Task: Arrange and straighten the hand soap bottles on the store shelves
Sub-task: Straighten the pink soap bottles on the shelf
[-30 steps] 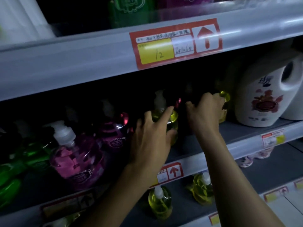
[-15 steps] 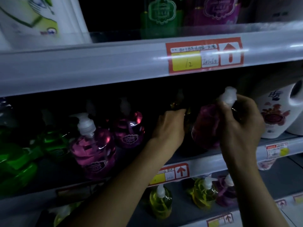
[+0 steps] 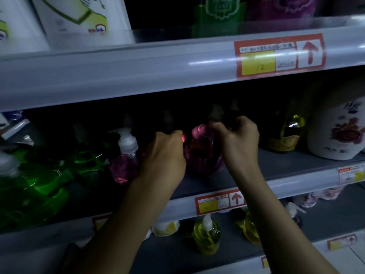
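Observation:
On the dim middle shelf stands a pink hand soap bottle, with my right hand closed around its neck and pump. My left hand reaches in just left of it, fingers curled around something dark that I cannot make out. Another pink bottle with a white pump stands left of my left hand. Green soap bottles crowd the shelf's left end. A yellow bottle stands to the right, deep in shadow.
A white floral detergent jug stands at the far right of the middle shelf. Yellow soap bottles sit on the shelf below. White packs and green and purple pouches fill the top shelf. Price labels hang on the shelf rails.
My right hand has carried the pink bottle left and set it deeper on the shelf. My left hand shifted left beside it. The view has panned left.

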`<state>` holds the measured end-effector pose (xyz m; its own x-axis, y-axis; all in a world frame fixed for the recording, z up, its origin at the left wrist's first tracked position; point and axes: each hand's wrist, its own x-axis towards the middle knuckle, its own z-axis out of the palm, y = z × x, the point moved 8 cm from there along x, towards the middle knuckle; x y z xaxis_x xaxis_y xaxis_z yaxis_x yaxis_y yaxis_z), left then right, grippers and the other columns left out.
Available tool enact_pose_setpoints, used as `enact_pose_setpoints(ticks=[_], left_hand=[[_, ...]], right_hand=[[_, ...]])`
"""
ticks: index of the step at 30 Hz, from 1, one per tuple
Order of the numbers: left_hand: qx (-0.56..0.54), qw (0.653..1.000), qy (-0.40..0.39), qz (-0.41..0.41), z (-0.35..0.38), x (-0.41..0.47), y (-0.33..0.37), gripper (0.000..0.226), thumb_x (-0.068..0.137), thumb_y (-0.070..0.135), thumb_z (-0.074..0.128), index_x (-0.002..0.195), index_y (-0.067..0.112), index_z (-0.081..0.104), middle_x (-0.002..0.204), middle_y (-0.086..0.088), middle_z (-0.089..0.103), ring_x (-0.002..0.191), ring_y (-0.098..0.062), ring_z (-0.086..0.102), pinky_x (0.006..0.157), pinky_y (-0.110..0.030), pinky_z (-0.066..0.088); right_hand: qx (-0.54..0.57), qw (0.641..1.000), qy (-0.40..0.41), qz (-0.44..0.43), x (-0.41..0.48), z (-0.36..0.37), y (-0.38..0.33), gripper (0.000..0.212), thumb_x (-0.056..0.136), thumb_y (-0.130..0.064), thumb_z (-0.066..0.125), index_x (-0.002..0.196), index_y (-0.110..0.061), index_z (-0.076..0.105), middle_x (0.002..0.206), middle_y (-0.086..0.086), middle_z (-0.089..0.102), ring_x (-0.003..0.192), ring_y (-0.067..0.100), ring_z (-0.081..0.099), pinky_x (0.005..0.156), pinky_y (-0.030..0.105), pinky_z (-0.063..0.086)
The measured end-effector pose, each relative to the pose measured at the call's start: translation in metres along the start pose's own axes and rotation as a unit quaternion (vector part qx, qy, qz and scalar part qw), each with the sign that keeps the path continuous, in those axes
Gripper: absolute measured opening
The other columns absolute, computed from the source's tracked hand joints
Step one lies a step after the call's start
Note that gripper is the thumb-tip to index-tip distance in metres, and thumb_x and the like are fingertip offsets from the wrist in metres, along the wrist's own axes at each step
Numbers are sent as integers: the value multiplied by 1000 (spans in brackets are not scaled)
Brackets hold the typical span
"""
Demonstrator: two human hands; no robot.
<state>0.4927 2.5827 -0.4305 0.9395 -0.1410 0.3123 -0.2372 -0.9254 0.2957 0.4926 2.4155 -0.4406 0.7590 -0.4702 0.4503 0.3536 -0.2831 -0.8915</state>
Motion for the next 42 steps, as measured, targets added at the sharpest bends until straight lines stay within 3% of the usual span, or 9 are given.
enact_pose_setpoints(ticks=[4, 12, 17, 19, 24, 27, 30, 33, 42], left_hand=[[7, 999, -30, 9, 8, 8, 1, 26, 88, -5, 50, 108, 9, 58, 75, -1, 43, 70, -18, 54, 63, -30, 48], [26, 999, -19, 11, 8, 6, 0, 25, 91, 1, 53, 114, 10, 54, 72, 2, 33, 66, -14, 48, 59, -26, 40], [-25, 993, 91, 66, -6, -4, 20, 34, 88, 10, 60, 120, 20, 53, 83, -1, 31, 62, -14, 39, 47, -17, 28], [-46, 990, 80, 110, 3, 1, 33, 48, 89, 10, 59, 130, 31, 46, 87, 1, 33, 67, -15, 43, 50, -16, 30], [-79, 987, -17, 136, 45, 21, 45, 58, 94, 12, 52, 141, 39, 32, 84, 8, 30, 62, -1, 36, 51, -12, 28], [-62, 987, -15, 148, 50, 23, 48, 54, 96, 19, 49, 140, 42, 30, 82, 9, 25, 63, -1, 36, 52, -14, 27], [-55, 989, 7, 139, 49, 21, 49, 54, 93, 11, 49, 136, 41, 34, 89, 4, 36, 83, -14, 58, 65, -27, 50], [-41, 992, -13, 118, 53, 17, 52, 66, 88, -1, 42, 138, 41, 29, 109, -8, 48, 101, -22, 62, 79, -38, 56], [-4, 993, -50, 107, 26, -7, 74, 62, 94, 17, 47, 140, 47, 19, 133, -4, 34, 104, -22, 58, 80, -31, 52]], right_hand=[[-46, 999, -15, 12, 6, 14, 12, 16, 75, -17, 64, 60, -14, 59, 57, -3, 59, 52, 9, 52, 50, 28, 41], [-144, 988, -32, -37, 12, 23, 16, 25, 78, -4, 58, 57, 8, 53, 50, 10, 50, 44, 17, 42, 40, 25, 30], [-130, 977, 165, -33, 32, -46, 14, 7, 62, -13, 48, 59, -11, 42, 65, 10, 50, 62, 23, 47, 58, 33, 34], [-136, 984, 105, 33, 47, -46, 37, 9, 62, -12, 48, 54, -8, 44, 62, 12, 49, 68, 22, 44, 61, 38, 34], [-181, 977, -26, 107, 49, -23, 69, 28, 80, -11, 59, 87, 15, 65, 89, 33, 66, 81, 37, 63, 74, 46, 51], [-188, 976, -42, 97, 51, -22, 66, 29, 81, -14, 58, 82, 14, 64, 89, 34, 66, 91, 44, 63, 79, 47, 50], [-232, 967, -42, 95, 52, -29, 66, 33, 81, -27, 59, 82, 6, 59, 101, 32, 60, 97, 42, 56, 79, 36, 44], [-253, 962, -13, 98, 48, -46, 62, 32, 80, -35, 62, 89, -5, 56, 104, 19, 49, 100, 40, 50, 84, 36, 41], [-357, 932, 70, -4, 13, -96, 1, 33, 84, -32, 60, 111, -14, 61, 116, 10, 54, 104, 33, 54, 78, 37, 47]])
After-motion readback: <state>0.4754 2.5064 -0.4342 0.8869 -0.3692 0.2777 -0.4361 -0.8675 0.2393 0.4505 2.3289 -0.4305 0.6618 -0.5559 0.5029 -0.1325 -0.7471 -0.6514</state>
